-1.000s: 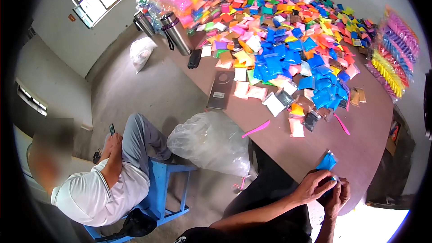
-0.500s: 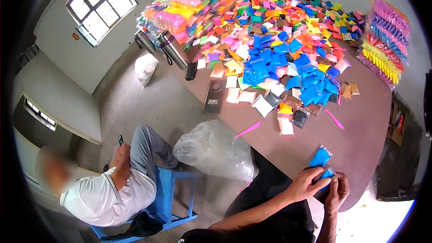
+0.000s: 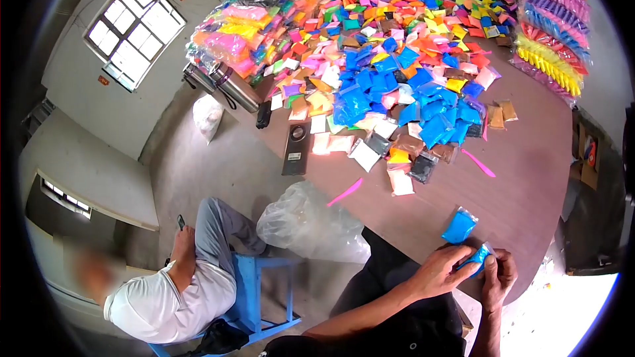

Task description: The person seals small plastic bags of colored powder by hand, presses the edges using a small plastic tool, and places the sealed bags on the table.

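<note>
Both of my hands are at the table's near edge, closed on one small blue packet (image 3: 476, 260) in clear plastic. My left hand (image 3: 436, 272) grips it from the left, fingers bent over its near side. My right hand (image 3: 499, 279) pinches its right side between thumb and fingers. Just beyond my left hand, a second blue packet (image 3: 460, 225) lies flat on the brown table (image 3: 522, 208). What fills the packets cannot be made out.
A big heap of colourful packets (image 3: 397, 46) covers the far table. Pink plastic sticks (image 3: 345, 192) (image 3: 478, 163), a dark flat box (image 3: 296, 150) and a steel flask (image 3: 237, 89) lie or stand nearer. A clear bag (image 3: 314, 225) is left of my legs. A seated person (image 3: 175, 297) holds a phone.
The view has shifted slightly, so the table things appear further left. The held blue packet shows more between my hands, which stay in nearly the same place. The other blue packet still lies beyond them.
</note>
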Motion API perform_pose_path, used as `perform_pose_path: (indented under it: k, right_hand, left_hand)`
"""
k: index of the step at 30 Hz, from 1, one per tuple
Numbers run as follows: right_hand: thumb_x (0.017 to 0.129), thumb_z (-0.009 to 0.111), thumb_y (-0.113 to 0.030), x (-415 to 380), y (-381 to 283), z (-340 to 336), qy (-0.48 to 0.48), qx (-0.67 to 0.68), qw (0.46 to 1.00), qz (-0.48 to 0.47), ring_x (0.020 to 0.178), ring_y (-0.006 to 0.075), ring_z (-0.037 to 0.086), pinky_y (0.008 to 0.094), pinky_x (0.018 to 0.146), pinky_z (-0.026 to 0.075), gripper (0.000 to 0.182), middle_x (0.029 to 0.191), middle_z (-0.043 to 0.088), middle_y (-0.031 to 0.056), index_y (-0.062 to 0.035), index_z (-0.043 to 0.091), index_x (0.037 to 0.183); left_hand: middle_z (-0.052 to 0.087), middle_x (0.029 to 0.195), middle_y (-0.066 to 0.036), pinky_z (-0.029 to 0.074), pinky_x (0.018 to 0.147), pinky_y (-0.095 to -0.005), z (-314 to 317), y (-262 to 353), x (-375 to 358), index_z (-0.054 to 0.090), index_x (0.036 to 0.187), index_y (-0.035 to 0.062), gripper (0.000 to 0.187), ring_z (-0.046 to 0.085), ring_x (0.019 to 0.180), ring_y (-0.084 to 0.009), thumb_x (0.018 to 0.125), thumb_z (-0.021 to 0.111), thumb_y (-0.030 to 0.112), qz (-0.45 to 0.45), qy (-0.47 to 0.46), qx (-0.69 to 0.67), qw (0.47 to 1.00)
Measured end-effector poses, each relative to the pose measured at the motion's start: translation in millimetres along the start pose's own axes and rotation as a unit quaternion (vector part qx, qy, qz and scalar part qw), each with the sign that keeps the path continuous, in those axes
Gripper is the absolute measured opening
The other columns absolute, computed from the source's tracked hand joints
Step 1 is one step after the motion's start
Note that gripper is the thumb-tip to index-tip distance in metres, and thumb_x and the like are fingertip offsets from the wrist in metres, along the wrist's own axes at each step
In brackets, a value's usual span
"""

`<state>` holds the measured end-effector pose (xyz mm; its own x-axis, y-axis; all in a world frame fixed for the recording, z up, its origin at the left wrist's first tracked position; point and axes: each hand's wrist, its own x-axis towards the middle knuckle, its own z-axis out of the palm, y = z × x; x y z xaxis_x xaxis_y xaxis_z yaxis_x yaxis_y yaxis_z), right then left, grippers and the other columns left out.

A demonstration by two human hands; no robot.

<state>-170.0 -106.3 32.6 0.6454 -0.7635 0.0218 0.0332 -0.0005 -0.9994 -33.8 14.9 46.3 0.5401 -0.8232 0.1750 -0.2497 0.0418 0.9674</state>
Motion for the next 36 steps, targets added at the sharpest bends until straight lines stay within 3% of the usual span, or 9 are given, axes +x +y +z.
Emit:
perform_pose_path:
  k: [2, 12, 14, 20, 22, 27, 29, 35, 36]
  right_hand:
    - [0.101, 0.067, -0.018, 1, 2, -1, -0.003, 0.006, 1.0, 0.013, 0.071, 0.0057, 0.052, 0.0217, 0.064, 0.04, 0.018, 0.081, 0.061, -0.0012, -0.0001, 0.065, 0.099]
    - [0.1, 0.068, -0.023, -1, -2, 0, -0.026, -0.029, 0.999, 0.004, 0.079, 0.0084, 0.057, 0.025, 0.071, 0.045, 0.023, 0.091, 0.062, 0.0016, -0.0003, 0.065, 0.102]
    - [0.097, 0.068, -0.011, -1, -9, 5, -0.045, -0.026, 0.999, -0.01, 0.085, 0.0118, 0.057, 0.0268, 0.077, 0.046, 0.013, 0.093, 0.065, 0.0047, 0.0019, 0.066, 0.098]
    - [0.094, 0.071, -0.018, 0, -9, 7, -0.045, -0.066, 0.996, -0.031, 0.083, 0.0113, 0.057, 0.0265, 0.076, 0.045, 0.02, 0.092, 0.066, 0.0052, 0.0015, 0.066, 0.097]
    - [0.094, 0.069, -0.013, -1, -12, 6, -0.047, -0.052, 0.997, 0.01, 0.083, 0.0107, 0.056, 0.0258, 0.075, 0.045, 0.015, 0.092, 0.066, 0.0049, 0.0016, 0.066, 0.096]
    - [0.093, 0.065, -0.006, -1, -9, 8, -0.043, -0.066, 0.997, -0.023, 0.079, 0.009, 0.054, 0.0251, 0.072, 0.043, 0.009, 0.088, 0.062, 0.0028, 0.0021, 0.065, 0.096]
    - [0.092, 0.064, -0.003, -2, -9, 10, -0.033, -0.065, 0.997, -0.004, 0.078, 0.0076, 0.051, 0.0243, 0.07, 0.042, 0.008, 0.085, 0.059, 0.0008, 0.0023, 0.064, 0.098]
    - [0.097, 0.062, -0.01, -3, 0, 8, -0.035, -0.062, 0.997, -0.004, 0.08, 0.0076, 0.054, 0.0241, 0.072, 0.043, 0.012, 0.086, 0.061, 0.0005, 0.0011, 0.063, 0.102]
    - [0.098, 0.063, -0.01, -3, -2, 9, -0.032, -0.046, 0.998, 0.0, 0.079, 0.0074, 0.054, 0.024, 0.072, 0.043, 0.012, 0.086, 0.062, 0.0005, 0.001, 0.063, 0.101]
  left_hand:
    - [0.063, 0.087, -0.015, 0.05, 0.071, -0.0404, 0, -7, 0, 0.063, 0.107, 0.002, 0.023, 0.061, 0.078, -0.0335, 0.098, 0.069, 0.022, 0.022, -0.009, 0.04, 0.999]
    - [0.063, 0.085, -0.014, 0.05, 0.067, -0.0357, -6, 6, 2, 0.064, 0.105, 0.0019, 0.02, 0.062, 0.077, -0.0281, 0.097, 0.071, 0.019, -0.011, 0.006, -0.032, 0.999]
    - [0.062, 0.081, -0.012, 0.048, 0.067, -0.0355, -6, 5, 3, 0.065, 0.102, 0.0023, 0.019, 0.06, 0.075, -0.0275, 0.097, 0.071, 0.02, 0.002, 0.031, -0.036, 0.999]
    - [0.059, 0.078, -0.011, 0.046, 0.065, -0.0371, -3, -14, -2, 0.065, 0.098, 0.0023, 0.014, 0.056, 0.071, -0.0272, 0.097, 0.071, 0.015, 0.032, 0.041, 0.006, 0.999]
    - [0.06, 0.078, -0.011, 0.046, 0.065, -0.0369, -4, -10, -1, 0.066, 0.1, 0.002, 0.015, 0.056, 0.071, -0.027, 0.096, 0.072, 0.015, 0.037, 0.042, -0.001, 0.998]
    - [0.063, 0.082, -0.012, 0.048, 0.067, -0.0359, -2, -7, 0, 0.068, 0.103, 0.0016, 0.016, 0.059, 0.074, -0.0266, 0.096, 0.072, 0.016, 0.002, 0.046, -0.012, 0.999]
    - [0.063, 0.084, -0.012, 0.049, 0.069, -0.0368, 0, -12, 2, 0.068, 0.101, 0.0012, 0.015, 0.061, 0.075, -0.0279, 0.096, 0.071, 0.014, 0.034, 0.065, -0.01, 0.997]
    - [0.066, 0.087, -0.012, 0.05, 0.075, -0.0396, -1, -15, -1, 0.068, 0.107, 0.0011, 0.021, 0.064, 0.079, -0.03, 0.098, 0.07, 0.019, 0.035, 0.053, 0.003, 0.998]
    - [0.066, 0.089, -0.012, 0.05, 0.077, -0.0387, 2, -12, -1, 0.067, 0.11, 0.0011, 0.023, 0.065, 0.081, -0.0302, 0.098, 0.069, 0.021, 0.065, 0.096, 0.001, 0.993]
